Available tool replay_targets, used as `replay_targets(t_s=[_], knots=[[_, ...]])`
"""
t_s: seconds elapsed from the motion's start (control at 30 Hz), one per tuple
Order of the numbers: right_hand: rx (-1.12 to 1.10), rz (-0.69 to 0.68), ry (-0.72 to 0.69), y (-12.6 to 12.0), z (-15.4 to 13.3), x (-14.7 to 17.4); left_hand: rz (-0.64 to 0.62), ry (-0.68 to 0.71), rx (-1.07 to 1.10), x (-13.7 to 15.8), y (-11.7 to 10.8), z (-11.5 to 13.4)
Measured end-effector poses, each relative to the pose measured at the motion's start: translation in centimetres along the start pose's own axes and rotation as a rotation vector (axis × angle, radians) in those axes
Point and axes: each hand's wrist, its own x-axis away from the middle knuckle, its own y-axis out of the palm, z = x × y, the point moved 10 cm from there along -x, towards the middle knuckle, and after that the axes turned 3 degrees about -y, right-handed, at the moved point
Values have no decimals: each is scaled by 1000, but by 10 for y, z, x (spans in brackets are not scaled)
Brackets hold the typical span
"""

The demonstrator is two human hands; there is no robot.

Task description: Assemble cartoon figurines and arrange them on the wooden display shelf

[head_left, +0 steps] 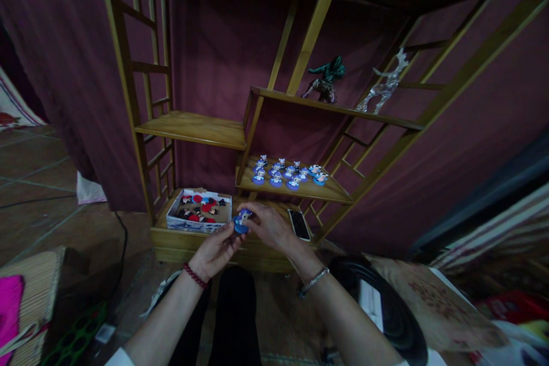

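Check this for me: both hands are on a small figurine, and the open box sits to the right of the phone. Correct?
Not quite: the open box sits to the left of the phone, as the head view shows. The left hand and right hand are indeed both on a small figurine.

We wear red beads [195,275] on one wrist, a silvery band [316,279] on the other and dark trousers [234,320].

The round beads sit in a single strand above our left hand [218,251]; the band, slim and bright, rings the wrist above our right hand [269,226] and carries a small dark piece [301,293] at one end. Both hands and forearms [165,320] are bare up to whitish sleeve edges [120,358] that barely show. The trousers look plain black; dimness hides their finer detail.
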Motion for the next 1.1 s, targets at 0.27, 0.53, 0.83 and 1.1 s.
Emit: replay_targets(t_s=[0.27, 0.53, 0.83, 1.1], knots=[[83, 32, -9, 0, -1, 1, 6, 39, 7, -1, -5, 1], [109, 61, 6, 1, 1, -1, 23, 79, -13, -1, -6, 8], [78, 97, 38, 0, 4, -4, 7, 143, 2, -3, -2, 13], [140, 129, 48, -3, 5, -5, 48, 176, 33, -2, -3, 16]])
